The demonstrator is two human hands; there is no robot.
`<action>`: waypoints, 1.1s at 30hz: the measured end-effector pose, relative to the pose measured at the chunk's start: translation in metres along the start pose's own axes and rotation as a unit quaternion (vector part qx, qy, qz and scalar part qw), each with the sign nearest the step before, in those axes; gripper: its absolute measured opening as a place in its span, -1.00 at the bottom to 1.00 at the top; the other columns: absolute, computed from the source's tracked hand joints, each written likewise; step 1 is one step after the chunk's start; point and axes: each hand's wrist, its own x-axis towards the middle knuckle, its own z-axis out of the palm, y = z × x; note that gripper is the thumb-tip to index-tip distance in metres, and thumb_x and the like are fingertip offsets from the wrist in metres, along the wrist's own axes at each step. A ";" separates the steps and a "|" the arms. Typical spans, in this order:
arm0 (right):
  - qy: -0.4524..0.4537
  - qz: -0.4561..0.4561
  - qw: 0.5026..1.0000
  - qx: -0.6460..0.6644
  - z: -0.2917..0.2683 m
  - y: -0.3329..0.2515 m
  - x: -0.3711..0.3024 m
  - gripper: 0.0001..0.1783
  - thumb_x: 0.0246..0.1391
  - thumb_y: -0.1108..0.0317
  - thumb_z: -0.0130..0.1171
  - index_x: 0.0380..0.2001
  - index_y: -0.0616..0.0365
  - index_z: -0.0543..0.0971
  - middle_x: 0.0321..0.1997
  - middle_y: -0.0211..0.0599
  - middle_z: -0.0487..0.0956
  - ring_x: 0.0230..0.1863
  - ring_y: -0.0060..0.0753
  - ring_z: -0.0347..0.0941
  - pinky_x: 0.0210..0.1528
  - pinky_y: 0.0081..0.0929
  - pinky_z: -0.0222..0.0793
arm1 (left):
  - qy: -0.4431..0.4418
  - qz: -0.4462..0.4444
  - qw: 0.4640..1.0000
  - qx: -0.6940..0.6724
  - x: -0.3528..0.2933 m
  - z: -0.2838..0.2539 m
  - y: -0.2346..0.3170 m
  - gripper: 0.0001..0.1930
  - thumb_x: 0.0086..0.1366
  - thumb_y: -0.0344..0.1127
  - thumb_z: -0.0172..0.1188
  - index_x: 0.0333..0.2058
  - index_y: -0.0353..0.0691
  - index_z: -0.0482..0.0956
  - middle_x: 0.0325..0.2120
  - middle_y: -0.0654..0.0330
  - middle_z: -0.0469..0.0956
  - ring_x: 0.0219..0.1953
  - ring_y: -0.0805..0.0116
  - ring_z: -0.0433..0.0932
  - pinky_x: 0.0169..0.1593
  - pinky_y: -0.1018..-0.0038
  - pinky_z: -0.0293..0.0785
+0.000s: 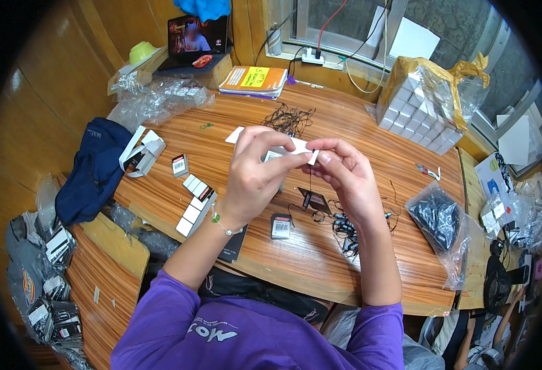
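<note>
Over the middle of the table, my left hand (252, 172) is closed on a small white card (300, 147), pinched between thumb and fingers. My right hand (348, 169) meets it at the card's right end, thumb and forefinger pinched on a thin black cord (310, 180). The cord runs down toward a dark flat piece (320, 202); whether that piece hangs or lies on the table I cannot tell. Below my hands sits a stack of small printed cards (281, 227). Near my right forearm lies a tangle of black cords with small fittings (345, 233).
Beyond my hands is another black cord tangle (288, 117). Card stacks (190, 214) and an opened white box (144, 154) lie left. A bag of white boxes (419, 111) stands back right, with pliers (430, 171) and a black-filled plastic bag (436, 219) nearer.
</note>
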 end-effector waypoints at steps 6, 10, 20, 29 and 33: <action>0.114 -0.065 0.991 -0.038 -0.001 0.008 0.003 -0.84 0.13 0.30 0.05 -0.32 0.17 0.46 -0.27 -0.43 0.49 -0.25 -0.67 0.33 -0.16 -0.63 0.24 | 0.001 0.040 0.998 0.056 -0.007 -0.003 -0.002 -0.75 -0.20 -0.44 0.25 -0.46 0.06 0.65 -0.45 0.41 0.39 -0.30 0.36 0.31 -0.14 0.40 0.18; 0.030 -0.108 0.990 0.080 -0.016 -0.002 0.004 -0.86 0.17 0.26 0.00 -0.33 0.08 0.38 -0.35 -0.39 0.46 -0.29 -0.57 0.31 -0.20 -0.59 0.22 | -0.065 -0.079 0.985 -0.137 -0.007 0.006 -0.014 -0.83 -0.07 -0.49 0.22 -0.44 -0.08 0.61 -0.42 0.33 0.43 -0.27 0.33 0.41 -0.14 0.40 0.28; -0.029 -0.140 0.950 0.277 -0.019 0.003 0.008 -0.89 0.19 0.24 -0.06 -0.29 -0.01 0.32 -0.53 -0.46 0.32 -0.39 -0.50 0.22 -0.20 -0.42 0.24 | -0.166 -0.234 0.886 -0.363 -0.019 0.020 -0.008 -0.93 0.08 -0.61 0.03 -0.49 -0.31 0.45 -0.40 0.19 0.43 -0.27 0.47 0.41 -0.20 0.59 0.35; -0.006 -0.118 0.935 0.334 -0.011 -0.002 0.002 -0.90 0.20 0.25 -0.07 -0.27 -0.03 0.33 -0.50 -0.50 0.30 -0.37 -0.55 0.21 -0.12 -0.32 0.26 | -0.140 -0.155 0.947 -0.244 -0.016 0.027 0.005 -0.70 -0.12 -0.38 0.39 -0.39 -0.31 0.50 -0.33 0.14 0.45 -0.21 0.28 0.44 -0.11 0.43 0.38; -0.015 -0.116 0.926 0.360 -0.014 -0.003 0.001 -0.90 0.20 0.26 -0.08 -0.27 -0.01 0.32 -0.49 -0.50 0.30 -0.37 -0.57 0.21 -0.08 -0.30 0.26 | -0.114 -0.140 0.966 -0.186 -0.019 0.029 0.006 -0.73 -0.12 -0.38 0.38 -0.41 -0.28 0.52 -0.32 0.17 0.43 -0.19 0.27 0.43 -0.11 0.43 0.38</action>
